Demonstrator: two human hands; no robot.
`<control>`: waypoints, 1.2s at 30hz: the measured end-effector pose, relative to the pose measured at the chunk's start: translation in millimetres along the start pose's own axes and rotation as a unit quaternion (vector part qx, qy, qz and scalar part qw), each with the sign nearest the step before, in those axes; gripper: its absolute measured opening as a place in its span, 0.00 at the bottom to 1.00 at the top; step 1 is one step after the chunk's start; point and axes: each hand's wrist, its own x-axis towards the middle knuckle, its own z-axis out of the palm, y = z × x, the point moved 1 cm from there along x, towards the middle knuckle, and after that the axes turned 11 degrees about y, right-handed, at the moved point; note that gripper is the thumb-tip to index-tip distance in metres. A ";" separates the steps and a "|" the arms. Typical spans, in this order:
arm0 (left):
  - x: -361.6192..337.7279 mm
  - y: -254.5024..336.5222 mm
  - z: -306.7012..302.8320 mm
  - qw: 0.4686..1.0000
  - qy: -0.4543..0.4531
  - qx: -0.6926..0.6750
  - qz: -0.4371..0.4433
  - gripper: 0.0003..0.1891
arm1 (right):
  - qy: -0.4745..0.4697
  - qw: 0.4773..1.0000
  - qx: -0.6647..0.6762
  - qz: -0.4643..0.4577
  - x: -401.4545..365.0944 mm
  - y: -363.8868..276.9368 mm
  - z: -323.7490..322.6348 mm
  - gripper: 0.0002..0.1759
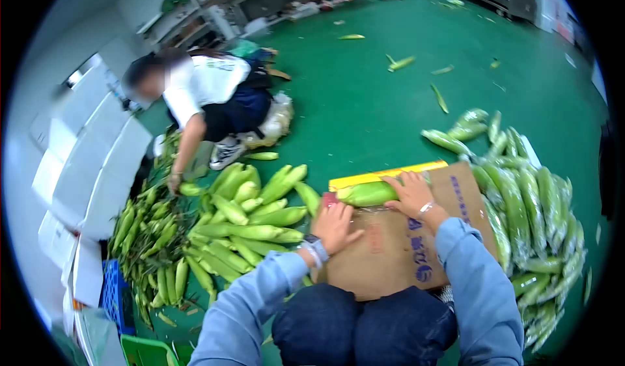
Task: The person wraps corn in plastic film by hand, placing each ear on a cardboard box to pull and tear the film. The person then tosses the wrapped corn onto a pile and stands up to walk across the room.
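A green-husked ear of corn (368,194) lies across the far part of a flattened cardboard sheet (364,255) over my knees. My right hand (415,195) has its fingers and thumb around the right end of this ear. Near the left end, my left hand (335,226) rests on the cardboard with fingers stretched and thumb apart, by a small red patch (330,201). Some clear film seems to lie beside its fingertips, though its extent is hard to see. Just beyond the ear is a long yellow box edge (403,171).
Unwrapped corn (247,216) is heaped left; film-wrapped corn (527,203) is piled right. A crouching person (208,89) reaches into the left heap. White boxes (97,151), a blue crate (112,294) and a green bin (146,352) stand left. Loose husks (439,98) dot the green floor.
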 end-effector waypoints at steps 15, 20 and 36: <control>-76.6 4.7 -55.2 0.965 -0.254 -0.049 0.049 0.11 | -0.111 0.989 -0.080 0.060 -77.8 -20.0 -78.8 0.34; -88.4 -2.7 -106.7 0.791 -0.342 -0.482 -0.156 0.09 | -0.163 0.985 0.046 0.025 -137.6 -66.7 -109.7 0.31; 48.3 99.7 -18.2 0.983 -0.107 -0.103 0.105 0.22 | 0.031 0.994 -0.087 0.053 -19.7 1.6 -17.3 0.18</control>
